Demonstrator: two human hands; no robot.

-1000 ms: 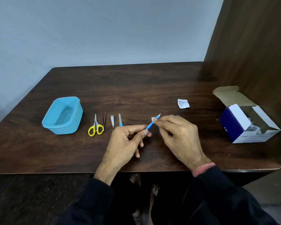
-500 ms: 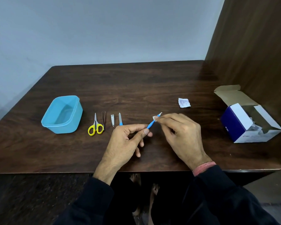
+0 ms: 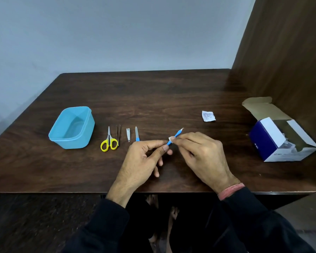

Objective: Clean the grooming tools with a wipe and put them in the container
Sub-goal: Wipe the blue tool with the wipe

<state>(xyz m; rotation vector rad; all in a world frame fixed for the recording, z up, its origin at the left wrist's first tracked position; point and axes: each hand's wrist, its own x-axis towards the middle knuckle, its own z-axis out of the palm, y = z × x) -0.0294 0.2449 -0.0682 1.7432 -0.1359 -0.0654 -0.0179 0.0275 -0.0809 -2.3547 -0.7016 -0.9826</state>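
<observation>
We see the left hand [image 3: 140, 161] grip pinch the lower end of the blue-handled tool [image 3: 173, 138], thumb and forefinger closed. Right hand [image 3: 199, 154] grip pinches the wipe [image 3: 171, 138] against the shaft. Container [image 3: 72, 127] sits well to the left on the tabletop [image 3: 153, 99], w/ scissors [image 3: 109, 141] beside it.

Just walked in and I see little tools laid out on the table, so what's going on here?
A person is cleaning grooming tools. The left hand holds a blue-handled tool by its lower end, while the right hand pinches a small wipe against its shaft. The scissors, tweezers, nail clipper and nail file lie in a row on the table. The blue container beside them has no tools in it.
</observation>
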